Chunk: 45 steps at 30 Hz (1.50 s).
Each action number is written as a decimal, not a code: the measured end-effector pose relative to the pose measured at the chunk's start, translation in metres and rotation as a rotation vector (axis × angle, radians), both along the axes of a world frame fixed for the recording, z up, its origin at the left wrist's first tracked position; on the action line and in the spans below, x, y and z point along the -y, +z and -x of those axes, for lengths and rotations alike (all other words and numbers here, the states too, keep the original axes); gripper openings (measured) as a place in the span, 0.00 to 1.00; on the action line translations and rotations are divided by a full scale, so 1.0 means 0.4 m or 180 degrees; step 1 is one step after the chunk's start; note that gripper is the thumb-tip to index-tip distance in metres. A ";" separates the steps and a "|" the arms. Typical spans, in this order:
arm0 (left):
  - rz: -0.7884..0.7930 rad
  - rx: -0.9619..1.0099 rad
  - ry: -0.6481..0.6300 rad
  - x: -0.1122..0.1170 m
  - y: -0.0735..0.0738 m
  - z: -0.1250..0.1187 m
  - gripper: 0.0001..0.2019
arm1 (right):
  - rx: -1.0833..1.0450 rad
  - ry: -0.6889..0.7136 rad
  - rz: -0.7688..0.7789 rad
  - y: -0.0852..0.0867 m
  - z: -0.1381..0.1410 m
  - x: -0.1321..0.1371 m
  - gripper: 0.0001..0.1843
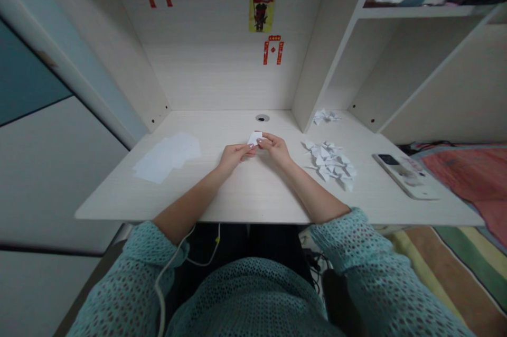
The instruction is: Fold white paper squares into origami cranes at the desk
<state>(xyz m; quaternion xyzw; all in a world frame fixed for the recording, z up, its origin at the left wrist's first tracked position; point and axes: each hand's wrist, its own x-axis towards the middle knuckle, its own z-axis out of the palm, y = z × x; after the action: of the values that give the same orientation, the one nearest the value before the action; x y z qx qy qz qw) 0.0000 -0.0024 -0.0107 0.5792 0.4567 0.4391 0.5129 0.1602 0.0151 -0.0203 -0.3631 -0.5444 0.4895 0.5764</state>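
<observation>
A small folded piece of white paper is held between my two hands above the middle of the desk. My left hand pinches its lower left side with thumb and fingers. On the right, my right hand grips the other side, thumb in front and fingers behind. The exact folds are too small to make out. Flat white paper sheets lie spread to the left of my hands. A pile of folded white paper pieces lies to the right.
A smaller cluster of folded paper sits behind the upright divider. A white phone-like object lies near the right end of the desk. The back panel has a cable hole below it. A white cable hangs by my left sleeve.
</observation>
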 end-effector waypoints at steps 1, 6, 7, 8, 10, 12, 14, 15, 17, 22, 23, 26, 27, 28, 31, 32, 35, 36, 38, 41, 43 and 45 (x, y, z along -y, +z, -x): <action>0.0007 -0.0015 0.0015 0.002 0.002 -0.001 0.20 | -0.0018 0.0000 0.0012 0.000 0.000 0.000 0.28; -0.0174 -0.0154 0.0133 0.013 0.009 -0.005 0.17 | -0.0299 0.0081 0.0367 0.004 0.003 0.008 0.28; -0.0214 -0.0195 0.0137 0.015 0.009 -0.006 0.16 | -0.0329 0.0121 0.0436 0.005 0.005 0.011 0.28; -0.0244 -0.0238 0.0122 0.016 0.008 -0.007 0.16 | -0.0322 0.0129 0.0466 0.005 0.009 0.015 0.27; -0.0266 -0.0305 0.0045 0.018 0.006 -0.010 0.14 | -0.0208 0.0010 0.0423 0.004 0.016 0.021 0.25; -0.0241 -0.0368 -0.0053 0.019 0.004 -0.012 0.14 | -0.0085 -0.0211 0.0353 0.000 0.022 0.025 0.21; -0.0180 -0.0403 -0.0126 0.019 0.003 -0.013 0.15 | -0.0004 -0.0349 0.0300 -0.002 0.023 0.024 0.20; -0.0144 -0.0405 -0.0150 0.018 0.004 -0.014 0.15 | 0.0033 -0.0362 0.0275 -0.003 0.022 0.022 0.20; -0.0094 -0.0390 -0.0183 0.015 0.003 -0.013 0.16 | 0.0109 -0.0360 0.0240 -0.002 0.018 0.018 0.21; -0.0047 -0.0441 -0.0169 0.005 -0.006 -0.006 0.17 | 0.0288 -0.0300 0.0201 -0.005 0.014 0.014 0.23; -0.0036 -0.0465 -0.0166 0.003 -0.009 -0.004 0.17 | 0.0286 -0.0285 0.0181 -0.008 0.016 0.014 0.24; -0.0102 -0.0555 -0.0172 0.002 -0.019 -0.004 0.16 | 0.0284 -0.0390 0.0103 -0.020 0.025 0.011 0.24; -0.0180 -0.0595 -0.0143 0.003 -0.022 -0.005 0.15 | 0.0342 -0.0469 0.0049 -0.023 0.027 0.010 0.23; -0.0276 -0.0640 -0.0097 0.004 -0.024 -0.007 0.14 | 0.0446 -0.0559 -0.0028 -0.026 0.027 0.009 0.23; -0.0562 -0.0748 0.0120 0.006 -0.026 -0.009 0.12 | 0.0919 -0.0730 -0.0340 -0.029 0.025 0.007 0.21; -0.0616 -0.0767 0.0190 0.007 -0.026 -0.010 0.12 | 0.1034 -0.0734 -0.0425 -0.030 0.024 0.006 0.20; -0.0666 -0.0752 0.0277 0.006 -0.025 -0.009 0.13 | 0.1092 -0.0677 -0.0486 -0.029 0.023 0.008 0.18; -0.0675 -0.0731 0.0261 0.005 -0.025 -0.008 0.13 | 0.1063 -0.0680 -0.0472 -0.028 0.024 0.009 0.18; -0.0691 -0.0676 0.0203 0.005 -0.026 -0.009 0.14 | 0.1035 -0.0690 -0.0465 -0.025 0.028 0.013 0.19; -0.0635 -0.0510 0.0186 0.006 -0.027 -0.012 0.14 | 0.1011 -0.0687 -0.0448 -0.018 0.034 0.022 0.21; -0.0592 -0.0440 0.0270 0.007 -0.025 -0.014 0.14 | 0.0947 -0.0650 -0.0342 -0.013 0.036 0.026 0.23; -0.0604 -0.0493 0.0394 0.007 -0.023 -0.013 0.15 | 0.0814 -0.0602 -0.0189 -0.011 0.035 0.027 0.23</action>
<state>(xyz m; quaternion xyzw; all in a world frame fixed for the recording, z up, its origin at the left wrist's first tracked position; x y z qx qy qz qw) 0.0053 -0.0051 -0.0199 0.6280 0.4862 0.4651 0.3910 0.1461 0.0044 -0.0248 -0.4549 -0.5910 0.3665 0.5564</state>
